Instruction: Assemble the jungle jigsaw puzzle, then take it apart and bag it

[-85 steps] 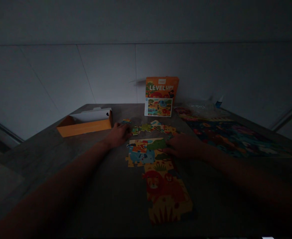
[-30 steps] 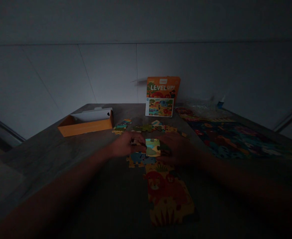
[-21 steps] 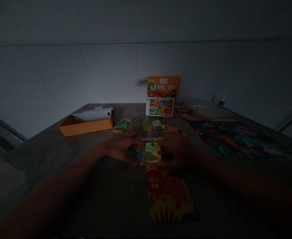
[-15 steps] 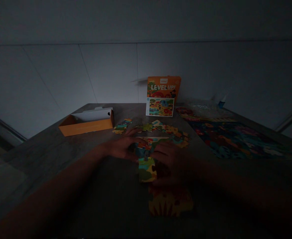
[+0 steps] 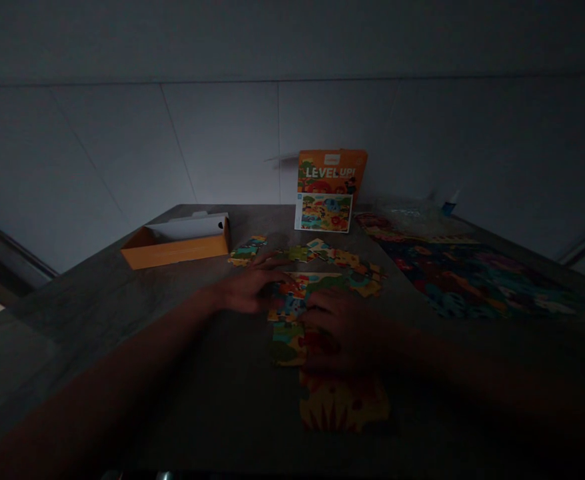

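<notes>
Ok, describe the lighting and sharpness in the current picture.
Head view: very dim overall, with the right hand and lower table sunk in shadow; the upright orange box is clearer, its "LEVEL UP!" readable; clear plastic shows faint glints; both hands' edges look soft, the left hand included.

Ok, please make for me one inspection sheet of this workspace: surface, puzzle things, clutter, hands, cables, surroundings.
Surface: gray tabletop, dimly lit
Puzzle things: partly assembled jigsaw puzzle; more jigsaw pieces beyond it; picture card before LEVEL UP! box
Clutter: open orange box, clear plastic wrapping, colorful flat picture, small blue-white object
Hands: left hand at puzzle's far left corner; right hand over its middle; grips unclear
Cables: nothing seen
Surroundings: pale paneled wall behind
</notes>
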Demonstrator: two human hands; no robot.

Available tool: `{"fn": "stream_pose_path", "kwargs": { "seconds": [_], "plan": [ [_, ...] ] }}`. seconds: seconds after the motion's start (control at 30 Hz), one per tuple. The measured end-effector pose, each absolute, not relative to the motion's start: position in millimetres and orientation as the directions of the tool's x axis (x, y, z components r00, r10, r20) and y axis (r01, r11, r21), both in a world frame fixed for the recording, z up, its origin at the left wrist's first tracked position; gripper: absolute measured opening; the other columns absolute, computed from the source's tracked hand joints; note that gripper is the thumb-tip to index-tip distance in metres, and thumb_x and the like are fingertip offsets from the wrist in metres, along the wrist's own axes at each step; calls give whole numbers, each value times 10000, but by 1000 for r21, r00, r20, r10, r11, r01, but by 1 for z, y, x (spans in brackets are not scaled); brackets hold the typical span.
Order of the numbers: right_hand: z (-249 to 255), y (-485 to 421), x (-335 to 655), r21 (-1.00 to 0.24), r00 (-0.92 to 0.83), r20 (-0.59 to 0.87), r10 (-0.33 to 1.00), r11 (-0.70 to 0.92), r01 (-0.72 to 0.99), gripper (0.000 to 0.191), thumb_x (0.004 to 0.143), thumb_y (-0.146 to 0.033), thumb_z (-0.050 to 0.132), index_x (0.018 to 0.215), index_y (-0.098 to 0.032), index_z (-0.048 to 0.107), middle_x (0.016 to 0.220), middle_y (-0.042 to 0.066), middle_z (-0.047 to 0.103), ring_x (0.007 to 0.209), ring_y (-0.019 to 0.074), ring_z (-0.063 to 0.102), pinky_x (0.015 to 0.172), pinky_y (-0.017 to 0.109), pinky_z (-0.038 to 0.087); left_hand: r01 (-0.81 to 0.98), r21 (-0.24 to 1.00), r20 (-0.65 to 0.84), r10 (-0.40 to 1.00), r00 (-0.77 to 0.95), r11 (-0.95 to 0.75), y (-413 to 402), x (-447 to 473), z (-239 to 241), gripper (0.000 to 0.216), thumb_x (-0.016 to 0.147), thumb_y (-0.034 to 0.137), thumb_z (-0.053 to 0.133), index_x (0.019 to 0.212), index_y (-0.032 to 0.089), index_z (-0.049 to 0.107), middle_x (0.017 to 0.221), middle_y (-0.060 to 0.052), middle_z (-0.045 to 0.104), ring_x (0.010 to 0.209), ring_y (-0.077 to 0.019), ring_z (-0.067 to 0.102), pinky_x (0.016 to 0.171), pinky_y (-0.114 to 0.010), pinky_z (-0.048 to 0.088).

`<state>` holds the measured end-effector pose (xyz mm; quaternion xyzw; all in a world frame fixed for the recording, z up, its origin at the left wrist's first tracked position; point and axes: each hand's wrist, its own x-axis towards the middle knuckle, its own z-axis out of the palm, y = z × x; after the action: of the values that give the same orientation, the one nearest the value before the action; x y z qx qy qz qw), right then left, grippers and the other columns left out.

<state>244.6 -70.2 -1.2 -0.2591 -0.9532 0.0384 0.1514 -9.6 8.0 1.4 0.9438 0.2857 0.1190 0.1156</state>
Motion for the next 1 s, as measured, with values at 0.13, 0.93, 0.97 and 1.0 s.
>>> {"fn": "stream_pose_path", "kwargs": {
  "seconds": [0.13, 0.93, 0.97, 1.0],
  "plan": [
    [3, -74, 243, -152, -825, 261, 501, 866, 477, 429, 829, -558, 683, 894, -136, 647, 942, 94, 597, 819, 204, 534, 748, 330, 422, 461, 299, 117, 512, 851, -835, 8, -7, 1, 648, 806, 414, 735, 1401, 269, 523, 1559, -84, 397, 1480, -341, 240, 1202, -579, 133],
    [1, -53, 260, -94, -795, 434, 425, 898, 429, 451, 806, -539, 688, 1002, -137, 635, 942, 114, 637, 864, 245, 575, 813, 390, 453, 444, 236, 190, 489, 851, -864, 9, -6, -4, 679, 734, 408, 790, 1347, 232, 558, 1391, -133, 521, 1298, -365, 427, 1099, -529, 338],
    [0, -45, 265, -92, -770, 455, 447, 884, 459, 443, 811, -533, 683, 1008, -139, 636, 951, 120, 639, 890, 257, 585, 816, 395, 460, 448, 230, 189, 491, 850, -864, 9, -6, -3, 656, 740, 412, 784, 1332, 229, 570, 1354, -132, 540, 1268, -356, 449, 1083, -515, 357],
    [-1, -38, 271, -88, -745, 477, 467, 869, 488, 435, 814, -528, 678, 1008, -140, 637, 948, 123, 641, 901, 267, 592, 814, 401, 467, 452, 226, 190, 494, 849, -863, 9, -6, -2, 633, 752, 419, 774, 1321, 226, 578, 1325, -131, 552, 1243, -349, 464, 1065, -505, 373]
  ]
}}
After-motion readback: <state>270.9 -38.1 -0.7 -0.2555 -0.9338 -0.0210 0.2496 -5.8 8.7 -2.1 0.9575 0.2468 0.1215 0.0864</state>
